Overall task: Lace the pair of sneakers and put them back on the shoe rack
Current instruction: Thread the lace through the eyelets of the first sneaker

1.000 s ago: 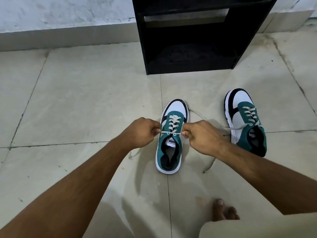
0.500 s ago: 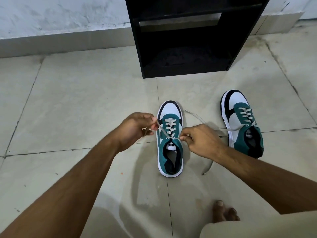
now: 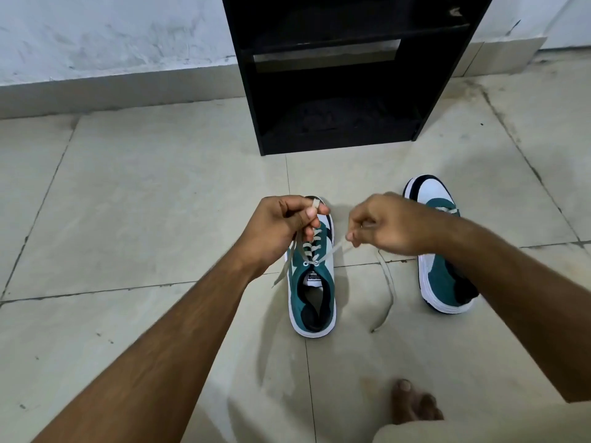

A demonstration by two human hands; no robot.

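A teal, white and black sneaker (image 3: 311,294) stands on the floor tiles in front of me, toe pointing at the rack. Its cream lace (image 3: 311,247) is crossed up to the top eyelets. My left hand (image 3: 281,223) grips the left lace end, which wraps over a finger and hangs down beside the shoe. My right hand (image 3: 383,223) pinches the right lace end; the rest trails on the floor (image 3: 387,289). The second sneaker (image 3: 443,276) lies to the right, partly hidden by my right forearm. The black shoe rack (image 3: 339,75) stands behind.
A grey-white wall with a skirting (image 3: 112,87) runs behind the rack. My bare toes (image 3: 412,404) and a beige-clad knee (image 3: 479,426) are at the bottom right. Tile joints cross the floor.
Both hands have risen and moved apart above the sneaker, drawing the two lace ends up and outward from the top eyelets. The sneakers have stayed where they were.
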